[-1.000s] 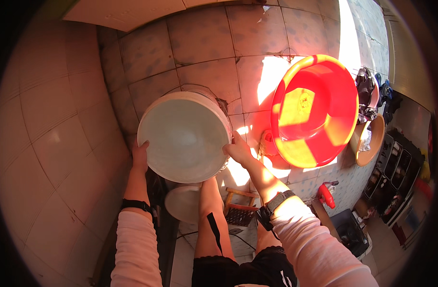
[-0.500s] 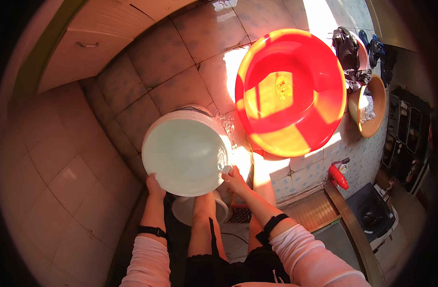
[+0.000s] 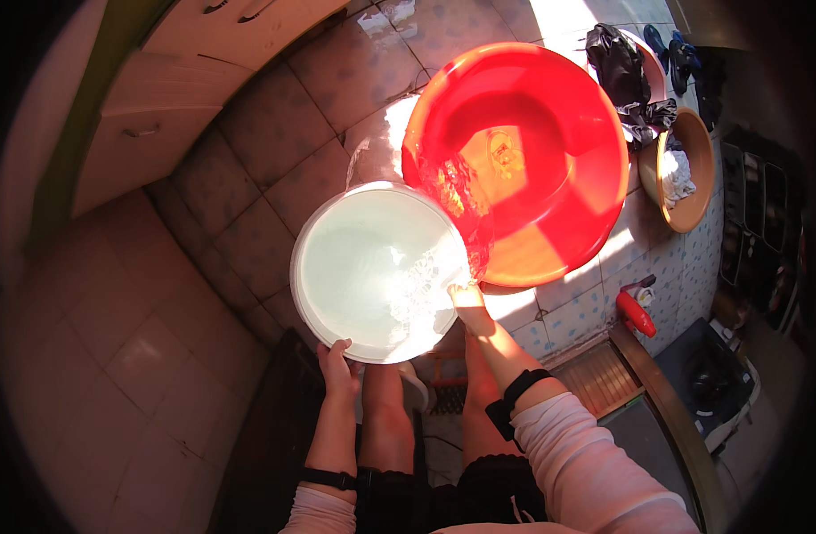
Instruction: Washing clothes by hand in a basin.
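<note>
Now the bucket meets the basin's edge

Held by its rim, the white bucket [image 3: 385, 355] is brimming with pale, rippling water. Half a second ago it stood left of the red basin [image 3: 595, 133]; now, in this view, its far right rim overlaps the basin's near left edge, though whether they touch I cannot tell. Clear water [image 3: 461, 191] streaks down inside that edge, which suggests the pouring has begun and much is left to tip.

The bucket lies between the hands. The left hand [image 3: 338, 363] pinches the near left of the rim, thumb on top, its fingers mostly hidden beneath. The right hand [image 3: 467, 301] clasps the right side, close by the basin; glare blurs its fingertips.

Beyond the basin sit a tan bowl [image 3: 700, 178] with white cloth [image 3: 677, 176] and a pink tub [image 3: 654, 76] half covered by black material [image 3: 617, 67]. Pale cabinets [image 3: 158, 84] stand at upper left.
</note>
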Motion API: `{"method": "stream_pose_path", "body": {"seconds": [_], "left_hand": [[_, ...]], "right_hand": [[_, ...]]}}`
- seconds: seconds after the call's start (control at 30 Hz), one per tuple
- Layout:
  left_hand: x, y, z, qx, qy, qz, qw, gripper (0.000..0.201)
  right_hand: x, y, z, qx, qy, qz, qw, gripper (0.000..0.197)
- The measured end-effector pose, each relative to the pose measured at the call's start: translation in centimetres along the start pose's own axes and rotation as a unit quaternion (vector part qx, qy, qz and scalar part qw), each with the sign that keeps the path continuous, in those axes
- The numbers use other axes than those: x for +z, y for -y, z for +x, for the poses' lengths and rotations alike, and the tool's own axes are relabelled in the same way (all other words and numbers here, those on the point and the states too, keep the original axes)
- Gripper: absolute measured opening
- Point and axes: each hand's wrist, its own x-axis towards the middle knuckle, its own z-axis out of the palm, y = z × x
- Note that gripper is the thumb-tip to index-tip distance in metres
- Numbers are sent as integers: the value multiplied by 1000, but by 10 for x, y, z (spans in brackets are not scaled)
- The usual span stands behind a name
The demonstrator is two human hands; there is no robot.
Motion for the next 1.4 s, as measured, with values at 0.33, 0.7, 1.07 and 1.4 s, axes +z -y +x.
{"method": "stream_pose_path", "body": {"seconds": [0.33, 0.7, 1.07, 1.4], "left_hand": [[-3, -24, -5, 89, 9, 134, 987, 47], [-4, -62, 31, 163, -26, 309, 937, 50], [-12, -47, 20, 86, 6, 205, 975, 39], [33, -29, -17, 99, -10, 225, 969, 40]], "right_hand": [[-36, 149, -8, 417, -45, 268, 867, 39], [20, 66, -28, 305, -85, 406, 857, 45], [4, 87, -34, 215, -77, 198, 953, 61], [-31, 47, -14, 218, -17, 449, 866, 58]]}}
